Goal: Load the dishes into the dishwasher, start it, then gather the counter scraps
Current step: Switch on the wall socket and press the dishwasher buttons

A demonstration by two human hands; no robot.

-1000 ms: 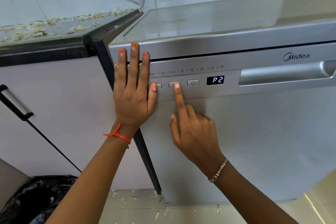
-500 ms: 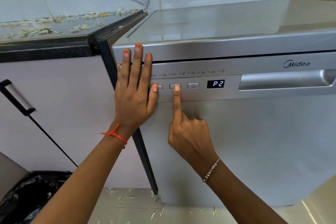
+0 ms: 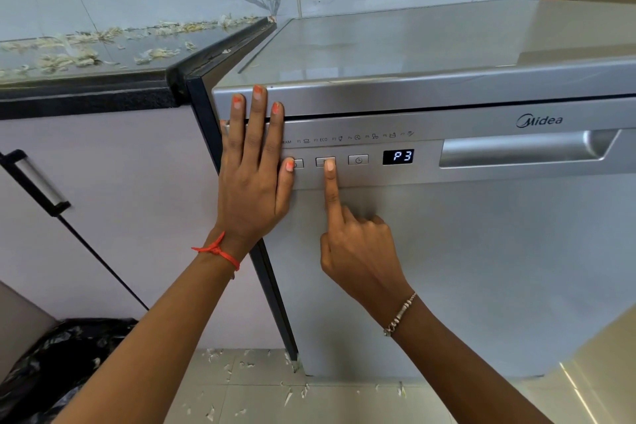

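The dishwasher (image 3: 447,251) stands at 3 o'clock of the table (image 3: 86,93) with its door closed, so loading looks done and the step in hand is, I judge, choosing a programme before the start; the left hand (image 3: 253,179) lies flat, fingers straight, on the door's upper left corner, thumb tip at the leftmost button (image 3: 298,163), probably to brace the panel against the push; the right hand (image 3: 358,251), at 5 o'clock of it, sets a straight forefinger on the middle button (image 3: 321,161), its other fingers curled on nothing; neither hand grips anything; the display (image 3: 398,157), at 3 o'clock of the buttons, reads P3; the scraps (image 3: 69,55) lie strewn on the table at 10 o'clock, well apart from both hands and ungathered; more bits lie on the floor (image 3: 344,399) at 6 o'clock, near a black bag (image 3: 51,365) at 7 o'clock.
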